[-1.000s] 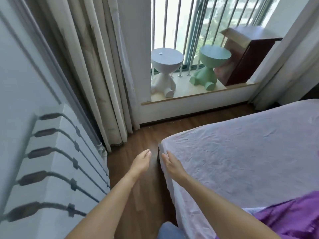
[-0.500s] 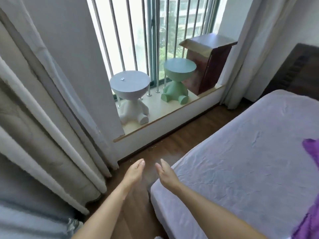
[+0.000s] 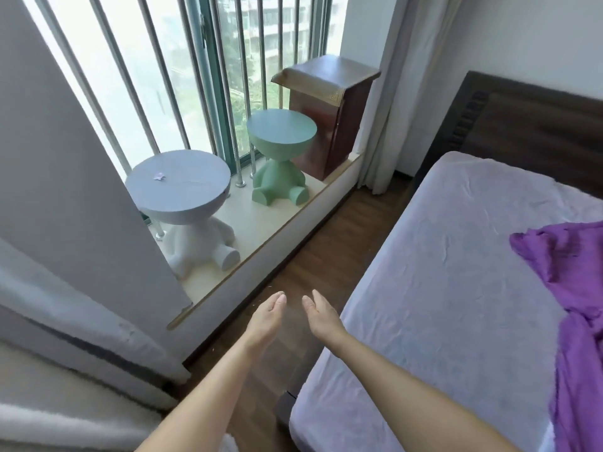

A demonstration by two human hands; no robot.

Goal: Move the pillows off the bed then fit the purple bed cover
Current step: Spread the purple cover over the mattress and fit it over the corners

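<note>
both hands point(image 3: 266, 318) point(image 3: 321, 316) open over wood floor point(image 3: 329, 256) beside the lilac bed point(image 3: 456, 288).

Daylight came in through the barred window point(image 3: 107, 70), and its panes at the upper left were blown out almost to white. The room was bright and evenly lit. Soft light on the bed point(image 3: 456, 288) picked out the creases in its pale sheet, and the purple bed cover point(image 3: 574, 272) at the bed's right edge kept a strong colour. The white stool point(image 3: 182, 203) and the green stool point(image 3: 280, 138) cast faint shadows on the sill. A dull sheen lay on the wooden floor point(image 3: 326, 256). The wide lens bowed the window bars. The curtain point(image 3: 49, 321) at the left edge was smeared and out of focus.
</note>
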